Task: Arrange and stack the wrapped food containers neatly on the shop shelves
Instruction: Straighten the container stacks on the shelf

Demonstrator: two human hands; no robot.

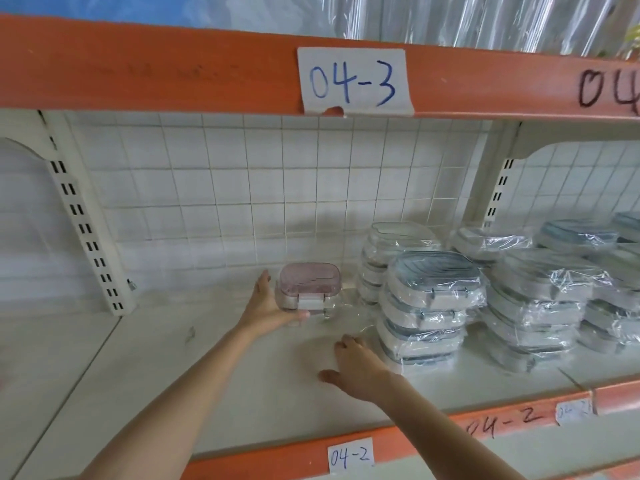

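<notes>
Wrapped food containers (433, 306) with blue-grey lids were seen stacked in several piles on the right of a white shelf (207, 393), edged in orange and backed by a white wire grid (242, 188). A paper label (353, 81) marked "04-3" was fixed to the orange rail above. A single pink-lidded container (310, 287) was held at its left and near side by the left hand (268, 306), far back on the shelf, left of the piles. The right hand (356, 367) was laid flat, fingers loosely spread, nearer on the shelf.
</notes>
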